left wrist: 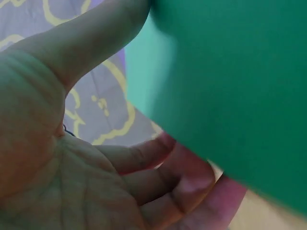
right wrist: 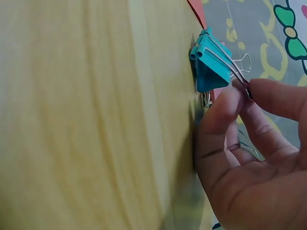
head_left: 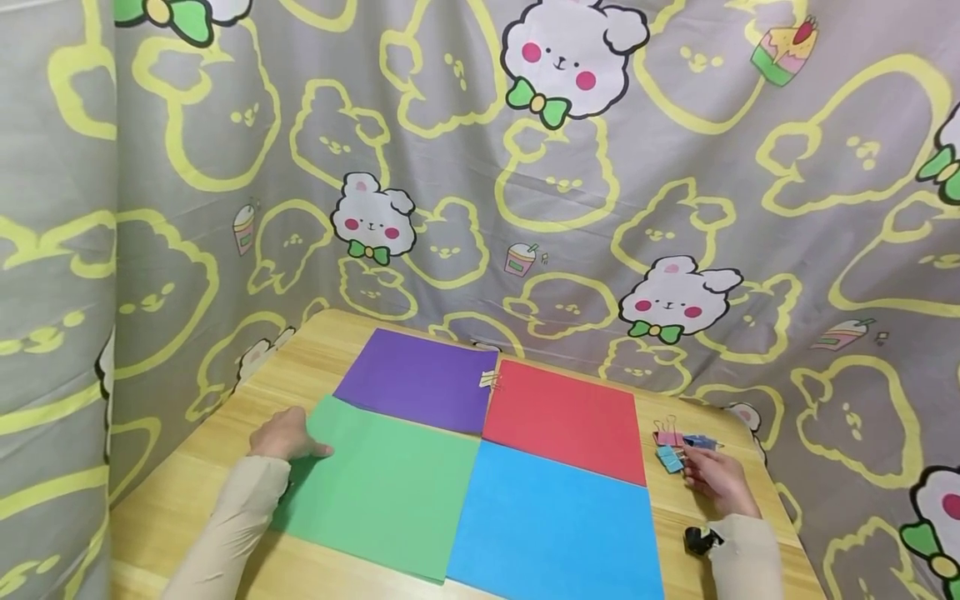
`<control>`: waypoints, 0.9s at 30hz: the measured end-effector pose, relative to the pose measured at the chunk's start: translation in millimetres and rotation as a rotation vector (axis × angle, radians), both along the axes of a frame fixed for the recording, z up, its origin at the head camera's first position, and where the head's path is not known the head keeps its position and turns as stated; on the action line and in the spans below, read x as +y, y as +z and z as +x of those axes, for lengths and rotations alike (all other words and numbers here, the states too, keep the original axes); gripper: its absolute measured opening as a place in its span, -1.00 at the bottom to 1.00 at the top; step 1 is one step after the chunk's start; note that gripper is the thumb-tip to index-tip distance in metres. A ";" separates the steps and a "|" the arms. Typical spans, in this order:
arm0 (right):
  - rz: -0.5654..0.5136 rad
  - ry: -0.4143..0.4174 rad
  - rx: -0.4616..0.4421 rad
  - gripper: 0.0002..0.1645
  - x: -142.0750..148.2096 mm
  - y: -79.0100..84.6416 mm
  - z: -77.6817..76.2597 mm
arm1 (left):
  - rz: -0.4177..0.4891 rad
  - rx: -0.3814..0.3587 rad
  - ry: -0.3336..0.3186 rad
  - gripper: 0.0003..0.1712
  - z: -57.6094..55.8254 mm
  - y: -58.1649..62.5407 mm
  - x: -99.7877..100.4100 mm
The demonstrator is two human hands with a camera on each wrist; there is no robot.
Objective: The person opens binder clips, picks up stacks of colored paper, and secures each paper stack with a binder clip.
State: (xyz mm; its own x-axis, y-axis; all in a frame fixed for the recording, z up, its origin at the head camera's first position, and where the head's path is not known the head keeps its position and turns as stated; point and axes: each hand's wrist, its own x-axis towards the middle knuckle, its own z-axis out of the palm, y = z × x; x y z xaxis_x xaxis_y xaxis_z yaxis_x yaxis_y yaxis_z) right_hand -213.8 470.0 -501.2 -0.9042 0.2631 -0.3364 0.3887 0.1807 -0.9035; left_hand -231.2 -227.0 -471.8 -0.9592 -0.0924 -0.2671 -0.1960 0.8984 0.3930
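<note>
My left hand (head_left: pixel 283 435) is at the left edge of a green sheet (head_left: pixel 390 483), the thumb over its face. In the left wrist view the fingertips go behind the green sheet's edge, so the hand grips it from the side. At the right of the table my right hand (head_left: pixel 718 479) pinches a teal binder clip (right wrist: pixel 211 62) by a wire handle, between thumb and finger. A pink binder clip (head_left: pixel 667 437) and dark blue binder clips (head_left: pixel 701 442) lie close by. A pale yellow binder clip (head_left: pixel 488 379) sits between the purple sheet (head_left: pixel 420 379) and the red sheet (head_left: pixel 566 421).
A blue sheet (head_left: pixel 558 525) lies beside the green one, below the red. Near the right wrist is a small black object (head_left: pixel 699 541). The wooden table (head_left: pixel 300 354) has a patterned curtain (head_left: pixel 450 167) hanging along its back and sides.
</note>
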 end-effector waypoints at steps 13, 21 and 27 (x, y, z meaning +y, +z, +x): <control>-0.101 0.050 0.020 -0.52 -2.1 4.2 13.7 | 0.076 0.008 0.011 -0.02 3.2 -11.4 -7.9; -0.134 0.052 -0.008 -0.25 -0.2 8.4 14.3 | 0.261 -0.037 -0.134 -0.28 0.8 -12.5 -31.2; -0.237 0.014 -0.036 -0.28 8.8 3.9 18.7 | 0.411 -0.075 -0.279 -0.68 -5.8 -12.0 -48.6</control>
State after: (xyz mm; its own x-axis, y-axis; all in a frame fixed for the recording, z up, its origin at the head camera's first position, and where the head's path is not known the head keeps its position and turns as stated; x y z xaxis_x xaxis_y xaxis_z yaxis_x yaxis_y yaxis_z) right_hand -195.2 478.8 -497.3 -0.8936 0.1601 -0.4194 0.4204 -0.0295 -0.9069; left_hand -237.0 -275.6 -483.7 -0.9090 0.2924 -0.2972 -0.0119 0.6944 0.7195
